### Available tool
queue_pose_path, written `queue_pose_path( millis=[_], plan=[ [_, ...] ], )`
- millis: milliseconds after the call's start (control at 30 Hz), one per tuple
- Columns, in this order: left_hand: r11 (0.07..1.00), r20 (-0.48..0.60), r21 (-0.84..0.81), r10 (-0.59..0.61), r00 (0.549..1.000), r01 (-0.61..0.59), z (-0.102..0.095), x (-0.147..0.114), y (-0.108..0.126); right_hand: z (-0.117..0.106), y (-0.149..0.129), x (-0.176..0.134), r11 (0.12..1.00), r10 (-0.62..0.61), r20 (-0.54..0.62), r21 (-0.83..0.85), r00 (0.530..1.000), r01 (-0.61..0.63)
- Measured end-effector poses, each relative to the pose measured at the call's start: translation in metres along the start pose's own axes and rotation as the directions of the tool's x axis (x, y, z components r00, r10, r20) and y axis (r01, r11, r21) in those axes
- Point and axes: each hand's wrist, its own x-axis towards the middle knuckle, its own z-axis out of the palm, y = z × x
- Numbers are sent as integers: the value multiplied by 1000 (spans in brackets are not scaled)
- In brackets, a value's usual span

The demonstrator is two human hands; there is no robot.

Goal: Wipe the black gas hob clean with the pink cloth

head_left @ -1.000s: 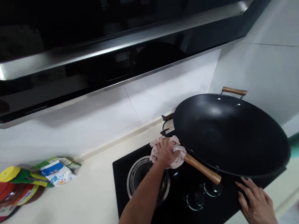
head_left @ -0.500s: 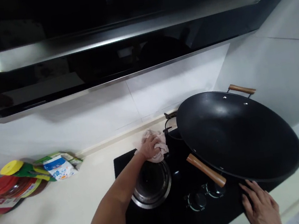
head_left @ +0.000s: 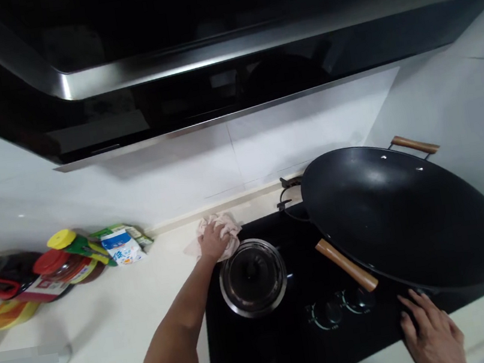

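Note:
My left hand (head_left: 213, 241) presses a crumpled pale pink cloth (head_left: 228, 231) with its fingers closed over it, at the back left corner of the black gas stove (head_left: 259, 355). Part of the cloth lies on the counter, just behind the round burner (head_left: 253, 278). My right hand (head_left: 434, 328) rests on the stove's front right edge, fingers stretched out and holding nothing. Just beyond those fingertips is the rim of a large black wok (head_left: 402, 218) with wooden handles, standing on the right burner. Two control knobs (head_left: 333, 312) sit between the burners at the front.
A black range hood (head_left: 226, 74) hangs low over the stove. At the left of the pale counter (head_left: 148, 317) lie a red-lidded jar (head_left: 52, 264), a yellow-capped bottle (head_left: 69, 240) and a blue-and-white packet (head_left: 122, 247). A tiled wall (head_left: 263, 142) closes off the back.
My left hand has moved the cloth leftward, from behind the burner to the stove's back left corner and counter. The view has turned somewhat left. My right hand stays at the front edge.

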Motion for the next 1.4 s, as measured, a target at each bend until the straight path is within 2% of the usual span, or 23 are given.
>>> queue_pose_path(
  millis=[200, 400, 567, 733, 833, 900, 967, 1067, 1300, 1400],
  plan=[
    [997, -55, -12, -82, 995, 81, -6, -58, -30, -6, -3, 4, 1000, 4, 9, -9, 1000, -4],
    [997, -84, -37, -64, 994, 61, -4, -129, -40, -9, -10, 6, 998, 70, 39, 2, 997, -70],
    [999, -92, -53, 2, 996, -7, 3, -201, -29, -4, -7, 6, 998, 61, 39, -15, 997, -60],
    [987, -75, -81, 135, 988, -141, 15, -285, -10, -1, -4, 6, 999, 37, 28, -32, 999, -36],
    [958, -32, -129, 253, 967, -255, 28, -327, 7, 0, -5, 6, 998, 36, 17, -45, 999, -35],
    [925, 30, -179, 344, 938, -334, 37, -345, 22, -1, -7, 6, 998, 35, 7, -52, 999, -35],
    [896, 88, -229, 408, 909, -380, 44, -351, 40, -2, -10, 7, 997, 38, 3, -62, 999, -38],
    [869, 123, -279, 454, 882, -409, 47, -340, 68, -5, -14, 8, 997, 37, 4, -74, 999, -36],
    [821, 155, -300, 544, 825, -485, 45, -270, 124, -6, -16, 9, 997, 41, 13, -61, 999, -40],
    [792, 196, -318, 592, 781, -521, 48, -233, 147, -5, -15, 9, 998, 45, 12, -51, 999, -45]
  ],
)
